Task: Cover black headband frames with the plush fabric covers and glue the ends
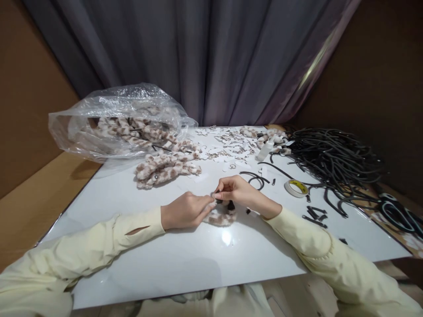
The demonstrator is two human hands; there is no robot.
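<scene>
My left hand (188, 210) is closed on the near left part of a fluffy white-and-brown plush loop (220, 219), low over the white table. The right hand (239, 192) meets it at the loop's top, thumb and forefinger pinched together beside a small dark part. Whatever tiny thing those fingertips may hold is hidden. A black end piece (231, 205) shows at the loop's right side, under my right hand. One more small black piece (248, 211) lies close by on the right.
A clear plastic bag (122, 105) of plush strips stands back left, a plush bundle (165, 171) before it. Paper scraps and metal bits (228, 145) litter the back. Rightward are a bottle (265, 149), tape roll (296, 188), black cord pile (333, 154), cut cord pieces (315, 215) and scissors (395, 213).
</scene>
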